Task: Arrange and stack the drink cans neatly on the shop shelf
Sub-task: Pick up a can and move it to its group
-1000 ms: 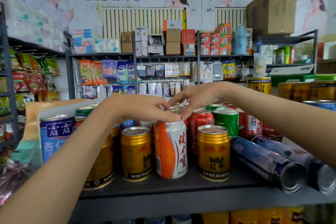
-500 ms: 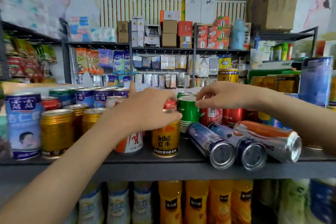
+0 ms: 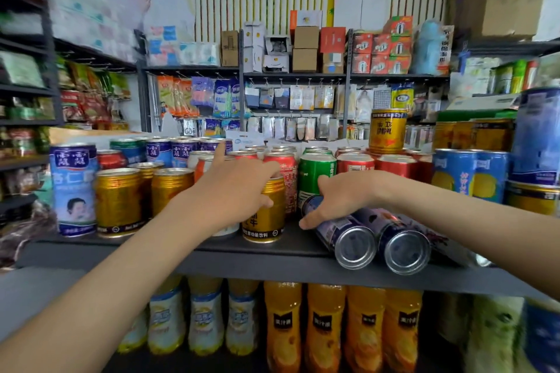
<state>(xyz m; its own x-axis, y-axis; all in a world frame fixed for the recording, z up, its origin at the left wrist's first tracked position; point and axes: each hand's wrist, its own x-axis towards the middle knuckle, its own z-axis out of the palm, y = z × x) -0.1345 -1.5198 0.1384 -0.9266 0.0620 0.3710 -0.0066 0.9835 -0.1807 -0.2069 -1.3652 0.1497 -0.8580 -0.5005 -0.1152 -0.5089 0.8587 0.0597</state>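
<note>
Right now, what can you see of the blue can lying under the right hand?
The blue can lies on its side at the shelf's front edge, its shiny silver bottom facing us. The label is dark blue-purple, too blurry to read. The right hand holds it from above, thumb down its left side. A second can lies against its right.
</note>
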